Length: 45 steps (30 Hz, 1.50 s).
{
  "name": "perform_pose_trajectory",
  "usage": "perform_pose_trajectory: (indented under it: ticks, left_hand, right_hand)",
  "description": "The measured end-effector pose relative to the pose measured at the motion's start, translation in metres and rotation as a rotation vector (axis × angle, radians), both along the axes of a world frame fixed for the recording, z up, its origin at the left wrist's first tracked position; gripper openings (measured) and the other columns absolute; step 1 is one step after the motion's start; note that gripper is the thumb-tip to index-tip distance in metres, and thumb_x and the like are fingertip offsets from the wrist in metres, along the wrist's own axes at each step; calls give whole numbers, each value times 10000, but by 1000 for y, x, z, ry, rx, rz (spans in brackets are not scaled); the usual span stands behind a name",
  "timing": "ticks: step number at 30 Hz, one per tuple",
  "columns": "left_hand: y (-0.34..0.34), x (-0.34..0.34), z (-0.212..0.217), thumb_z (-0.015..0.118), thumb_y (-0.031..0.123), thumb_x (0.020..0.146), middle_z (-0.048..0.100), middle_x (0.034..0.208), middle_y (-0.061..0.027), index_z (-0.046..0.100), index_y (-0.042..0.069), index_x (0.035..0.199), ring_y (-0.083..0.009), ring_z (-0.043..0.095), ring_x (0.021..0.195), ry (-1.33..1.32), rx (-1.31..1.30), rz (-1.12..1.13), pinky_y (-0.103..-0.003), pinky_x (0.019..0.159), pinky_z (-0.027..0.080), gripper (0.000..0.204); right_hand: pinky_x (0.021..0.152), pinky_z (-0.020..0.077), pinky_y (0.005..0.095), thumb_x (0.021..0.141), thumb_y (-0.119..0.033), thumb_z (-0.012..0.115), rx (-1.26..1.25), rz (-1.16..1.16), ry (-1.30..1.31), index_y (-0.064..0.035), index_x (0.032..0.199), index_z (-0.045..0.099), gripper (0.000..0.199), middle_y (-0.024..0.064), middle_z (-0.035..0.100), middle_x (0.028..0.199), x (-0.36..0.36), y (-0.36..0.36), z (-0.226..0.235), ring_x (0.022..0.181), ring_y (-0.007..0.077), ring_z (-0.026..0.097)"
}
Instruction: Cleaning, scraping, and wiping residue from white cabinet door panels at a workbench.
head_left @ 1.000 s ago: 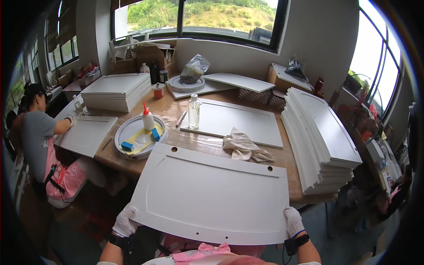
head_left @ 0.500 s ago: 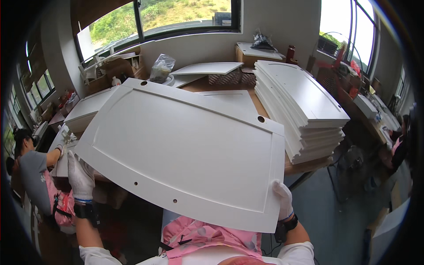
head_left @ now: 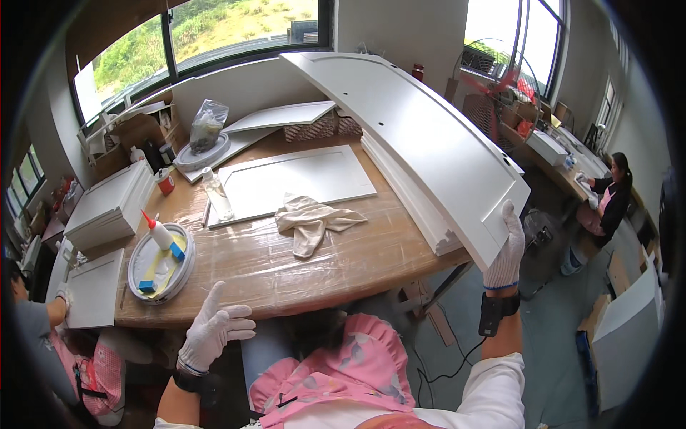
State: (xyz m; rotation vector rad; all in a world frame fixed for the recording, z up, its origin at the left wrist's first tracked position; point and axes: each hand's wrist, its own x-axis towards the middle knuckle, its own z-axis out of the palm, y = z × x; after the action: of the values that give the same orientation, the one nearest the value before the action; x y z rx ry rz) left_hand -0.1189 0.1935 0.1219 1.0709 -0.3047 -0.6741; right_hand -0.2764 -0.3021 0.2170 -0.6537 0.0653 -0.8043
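Observation:
A large white cabinet door panel with a recessed centre and small holes lies tilted over a stack of white panels at the table's right. My right hand, in a white knit glove, grips the panel's near right corner; its fingers under the panel are partly hidden. My left hand, gloved too, is held in front of the table's near edge, fingers spread and holding nothing. On the table, another white panel lies flat, with a crumpled cream cloth over its near edge.
Left on the table are a round lid bearing a red-tipped glue bottle, a clear bottle and a red-and-white can. White panels are stacked farther left. Co-workers sit at both sides; a fan stands back right.
The panel has gone from in front of me, held in both hands, to the right-hand stack. My left hand has let go of it; my right hand still grips it. The cloth and glue bottle now show.

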Motion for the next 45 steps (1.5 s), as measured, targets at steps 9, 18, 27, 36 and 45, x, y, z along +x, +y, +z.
perform_pose_trajectory:
  ticks: [9, 18, 27, 36, 45]
  left_hand:
    - [27, 5, -12, 601, 247, 964, 617, 1197, -260, 78, 157, 1576, -385, 679, 1000, -31, 27, 120, -521, 872, 565, 810]
    - [29, 20, 4, 616, 306, 963, 623, 1193, -227, 117, 114, 1566, -334, 683, 994, -69, 51, 211, -481, 853, 582, 807]
    - [20, 60, 32, 624, 329, 959, 625, 1204, -199, 169, 75, 1552, -281, 684, 989, -169, 155, 253, -430, 842, 591, 789]
    - [10, 149, 26, 621, 236, 973, 602, 1060, -138, 498, 60, 1265, -264, 671, 870, -14, 96, 506, -370, 716, 599, 363]
    - [-31, 246, 8, 747, 317, 878, 500, 1263, -174, 235, 4, 1505, -305, 557, 1154, -124, 448, 539, -391, 846, 545, 867]
  right_hand:
    - [590, 573, 224, 970, -111, 598, -76, -223, 100, -62, 1065, 563, 112, 14, 608, 894, 89, -141, 13, 752, 122, 650]
    - [672, 599, 265, 958, -177, 639, -115, -175, 175, -43, 1132, 561, 233, 51, 623, 1024, 123, -209, -17, 873, 155, 650]
    - [330, 250, 214, 971, -504, 547, -566, -146, 1206, -161, 836, 522, 369, -52, 462, 565, 60, -209, 31, 395, 39, 347]
    - [730, 523, 261, 994, -237, 583, -1437, 44, 661, 6, 1258, 565, 359, 89, 644, 916, 162, 35, 29, 828, 143, 627]
    - [1138, 335, 436, 843, -518, 668, -2018, 118, 886, -85, 1473, 404, 809, 241, 389, 1495, 356, 115, -113, 1387, 400, 368]
